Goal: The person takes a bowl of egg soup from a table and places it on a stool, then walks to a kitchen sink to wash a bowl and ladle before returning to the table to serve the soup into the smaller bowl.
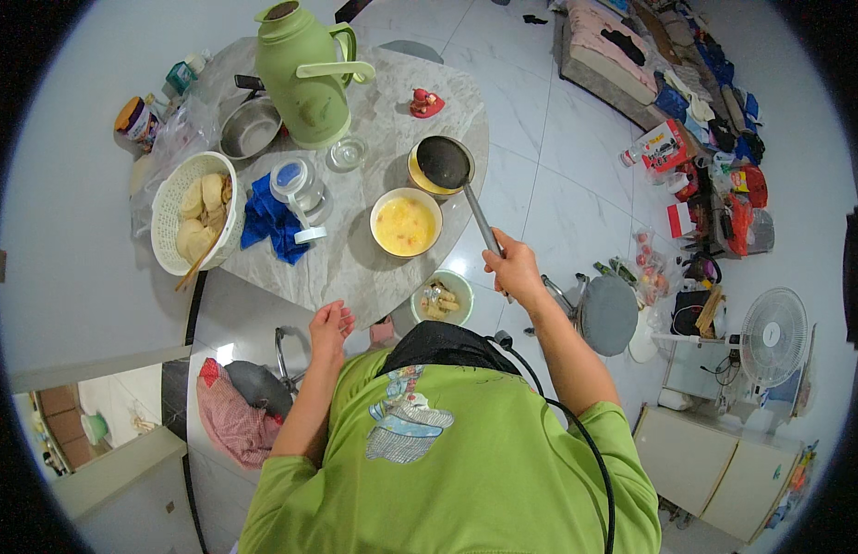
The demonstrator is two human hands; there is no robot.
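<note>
My right hand [512, 266] grips the grey handle of a ladle [443, 163], whose dark round bowl is over a bowl of yellow soup [439, 192]. A second bowl of yellow soup with bits in it [405, 223] stands beside it, nearer to me. My left hand [330, 329] is empty at the table's near edge, its fingers loosely curled and apart. Left of the bowls are a clear jug with a blue patch [297, 181] and a blue cloth [271, 225]. A white plastic basket [162, 221] holds pale buns and a pair of chopsticks.
A green thermos flask [301, 83], a metal pan [250, 129], a small glass [347, 153] and a red figurine [425, 103] stand on the marble-patterned table [373, 291]. Below its edge is a bin [468, 298]. Stools [609, 315] and a fan [774, 336] stand around.
</note>
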